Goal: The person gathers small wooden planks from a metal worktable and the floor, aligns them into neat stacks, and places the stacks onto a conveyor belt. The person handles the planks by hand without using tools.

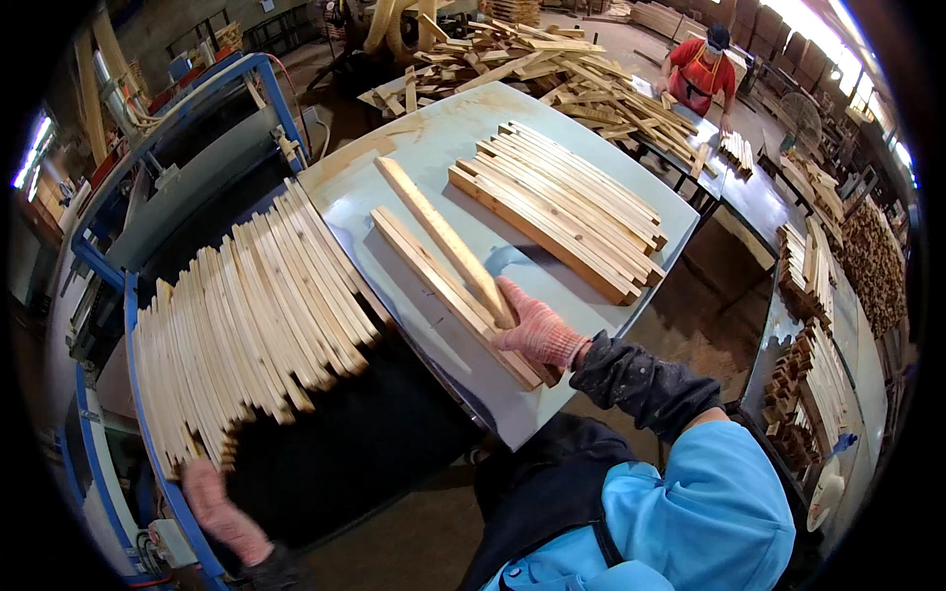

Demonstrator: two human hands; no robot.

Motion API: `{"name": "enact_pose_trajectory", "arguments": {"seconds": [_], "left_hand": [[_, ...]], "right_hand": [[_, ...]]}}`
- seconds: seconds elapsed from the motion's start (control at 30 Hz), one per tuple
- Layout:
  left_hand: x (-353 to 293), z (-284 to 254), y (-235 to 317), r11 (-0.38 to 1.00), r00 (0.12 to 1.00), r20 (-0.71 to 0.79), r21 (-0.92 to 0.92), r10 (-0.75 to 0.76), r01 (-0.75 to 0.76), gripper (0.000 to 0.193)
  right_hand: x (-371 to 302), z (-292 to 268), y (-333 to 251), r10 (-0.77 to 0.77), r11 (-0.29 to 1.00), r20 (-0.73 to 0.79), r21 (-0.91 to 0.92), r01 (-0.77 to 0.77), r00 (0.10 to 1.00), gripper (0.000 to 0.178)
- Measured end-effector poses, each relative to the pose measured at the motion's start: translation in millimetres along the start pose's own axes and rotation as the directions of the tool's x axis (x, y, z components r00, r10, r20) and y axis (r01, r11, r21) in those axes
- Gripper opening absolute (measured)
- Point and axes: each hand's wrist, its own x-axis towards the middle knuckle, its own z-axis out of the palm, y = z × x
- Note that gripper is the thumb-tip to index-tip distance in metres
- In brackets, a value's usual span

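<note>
My right hand [540,327], in a pinkish knitted glove, is closed around the near end of a wooden strip [434,227] on the pale board table [591,177]. Right beside that strip, a few more strips [443,286] lie together, their near ends under the same hand. My left hand [225,512], gloved alike, is at the lower left, against the near ends of a wide row of wooden strips [246,315]. Its fingers look stretched out and holding nothing, though slightly blurred. The row rests on a black conveyor belt [345,453].
A stack of strips [562,207] lies on the table's far right. Blue machine framing [128,335] borders the belt. Behind is a heap of loose wood [552,69]. A person in red [702,79] works at another table; more strips [813,384] are piled at right.
</note>
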Motion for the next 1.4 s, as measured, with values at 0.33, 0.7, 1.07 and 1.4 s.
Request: {"name": "enact_pose_trajectory", "arguments": {"seconds": [0.33, 0.7, 1.07, 1.4], "left_hand": [[-133.0, 363.3, 246.2, 0.618, 0.747, 0.665, -0.584, -0.007, 0.526, 0.101], [-212.7, 530.2, 310.6, 0.581, 0.622, 0.669, -0.337, -0.406, 0.741, 0.025], [-241.5, 630.3, 316.0, 0.701, 0.659, 0.624, -0.238, -0.419, 0.672, 0.055], [-240.7, 634.0, 312.5, 0.697, 0.636, 0.647, -0.218, -0.421, 0.683, 0.082]], "right_hand": [[-37.2, -25.9, 17.8, -0.148, 0.967, 0.337, 0.248, 0.064, 0.93, 0.116], [-41.1, -278.1, 203.9, -0.503, 0.788, -0.157, -0.486, 0.377, 0.85, 0.082], [16.0, -299.3, 220.3, -0.559, 0.539, 0.133, -0.692, 0.481, 0.818, 0.068], [27.7, -306.3, 207.6, -0.549, 0.489, 0.245, -0.681, 0.545, 0.799, 0.061]]}}
